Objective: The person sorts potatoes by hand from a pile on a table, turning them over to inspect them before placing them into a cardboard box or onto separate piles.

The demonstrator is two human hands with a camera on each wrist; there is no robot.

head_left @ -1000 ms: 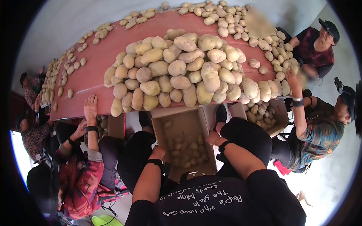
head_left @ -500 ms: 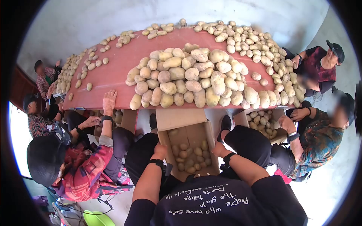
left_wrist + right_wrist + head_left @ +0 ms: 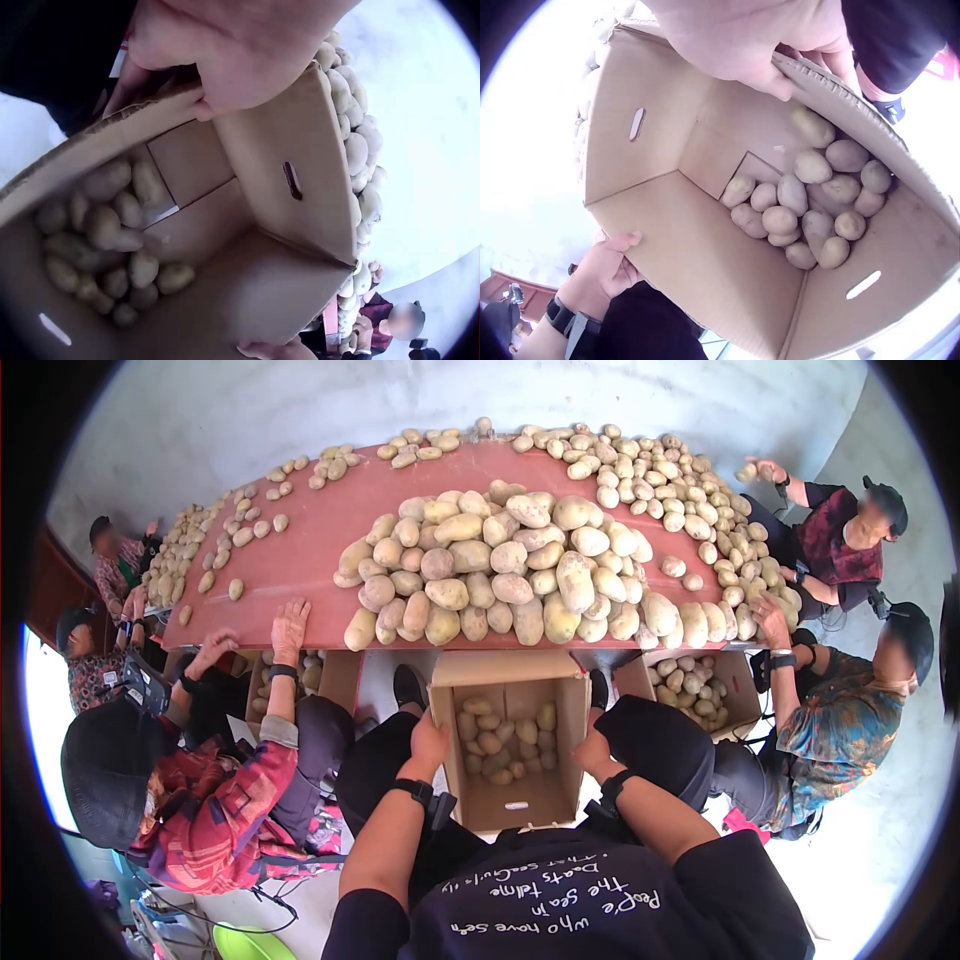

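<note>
The cardboard box (image 3: 510,668), with potatoes (image 3: 489,743) inside, is at lower centre. The left hand (image 3: 428,745) and right hand (image 3: 597,752) pinch opposite walls; even grips should keep it level. Versus earlier, it sits squarer, slightly rightward; at upper right, another person's hand (image 3: 768,470) now reaches out.

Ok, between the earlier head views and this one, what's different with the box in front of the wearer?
The box has shifted slightly right, and the potatoes inside now appear nearer its table end. Nothing was newly grasped or released: the left hand and right hand still hold its sides. The big pile looks unchanged.
</note>
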